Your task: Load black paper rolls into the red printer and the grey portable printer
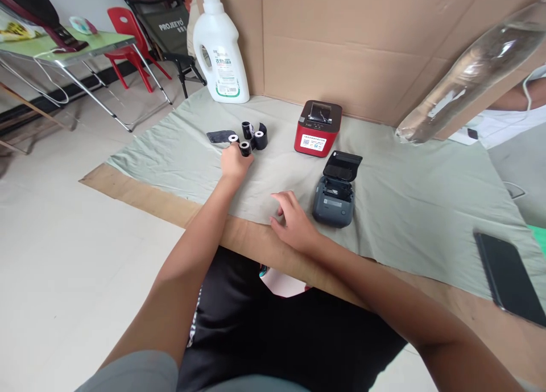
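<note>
My left hand (236, 163) is closed around a small black paper roll (244, 146) with a pale core, low on the cloth. Several other black rolls stand close by, among them one roll (260, 139) with a loose tail and another roll (247, 130) behind. A flat black strip (220, 136) trails off to the left. Resting near the table's front edge, my right hand (293, 218) holds nothing; its fingers are bent and apart. To its right sits a dark grey label printer (335, 203) with its lid raised. Behind that is a red and black printer (318, 130) with a white sticker.
A white detergent bottle (222, 50) stands at the back left against a cardboard wall (333, 39). A clear plastic-wrapped tube (464, 73) leans at the right. A black phone (509, 275) lies at the right edge. Another person's arm (518, 99) shows beyond the cardboard.
</note>
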`<state>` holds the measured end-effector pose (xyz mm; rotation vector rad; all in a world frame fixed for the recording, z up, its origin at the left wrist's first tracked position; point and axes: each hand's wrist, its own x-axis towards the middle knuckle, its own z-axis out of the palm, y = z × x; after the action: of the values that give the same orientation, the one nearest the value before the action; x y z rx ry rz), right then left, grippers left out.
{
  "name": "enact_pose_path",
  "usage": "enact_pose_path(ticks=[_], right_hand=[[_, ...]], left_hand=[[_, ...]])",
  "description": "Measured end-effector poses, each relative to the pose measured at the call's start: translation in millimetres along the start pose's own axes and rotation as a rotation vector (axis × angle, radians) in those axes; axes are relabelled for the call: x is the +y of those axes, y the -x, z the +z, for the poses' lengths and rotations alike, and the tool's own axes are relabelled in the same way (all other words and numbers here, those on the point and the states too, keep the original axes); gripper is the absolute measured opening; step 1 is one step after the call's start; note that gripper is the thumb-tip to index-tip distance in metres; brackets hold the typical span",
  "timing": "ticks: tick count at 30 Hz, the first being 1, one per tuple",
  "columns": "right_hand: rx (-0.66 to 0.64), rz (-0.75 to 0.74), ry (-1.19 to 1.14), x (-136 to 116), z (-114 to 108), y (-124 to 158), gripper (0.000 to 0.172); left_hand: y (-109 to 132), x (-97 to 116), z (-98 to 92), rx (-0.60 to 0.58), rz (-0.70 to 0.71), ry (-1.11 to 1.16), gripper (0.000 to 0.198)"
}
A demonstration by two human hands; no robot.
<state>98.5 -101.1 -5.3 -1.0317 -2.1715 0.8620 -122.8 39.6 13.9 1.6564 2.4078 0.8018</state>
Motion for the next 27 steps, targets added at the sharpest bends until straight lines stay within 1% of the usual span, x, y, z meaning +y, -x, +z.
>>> enact_pose_path(ticks=[8,14,17,20,22,24,26,27], right_hand=[[-0.008,0.005,0.009,0,0,-1,0.053],[-0.011,0.013,0.001,1,-1,-1,0.054],[-0.016,0.020,0.006,0,-2,-1,0.054],[-0.020,0.027,0.003,0,-2,-2,0.054],[-0.024,0.031,0.001,0,-2,-2,0.054],[-0.028,0.033,0.000,0,-1,-2,0.054],[-0.030,0.031,-0.004,0,-2,-2,0.054],[-0.033,0.031,-0.008,-1,-2,-2,0.053]], left_hand=[[2,-2,1.4,0.007,-0.008,-0.003,0.023],[6,3,-0.2,-0.021,-0.061,-0.087,0.029],[10,6,-8.1,-0.042,-0.092,-0.123,0.034],[15,4,-22.8,-0.060,-0.132,-0.121,0.053],[16,2,-32.5,-0.005,-0.142,-0.098,0.061],[13,0,-37.9,0.109,-0.085,-0.062,0.057],[3,3,-37.0,0.192,0.068,-0.042,0.044],[-4,7,-34.1,0.196,0.168,-0.048,0.040]])
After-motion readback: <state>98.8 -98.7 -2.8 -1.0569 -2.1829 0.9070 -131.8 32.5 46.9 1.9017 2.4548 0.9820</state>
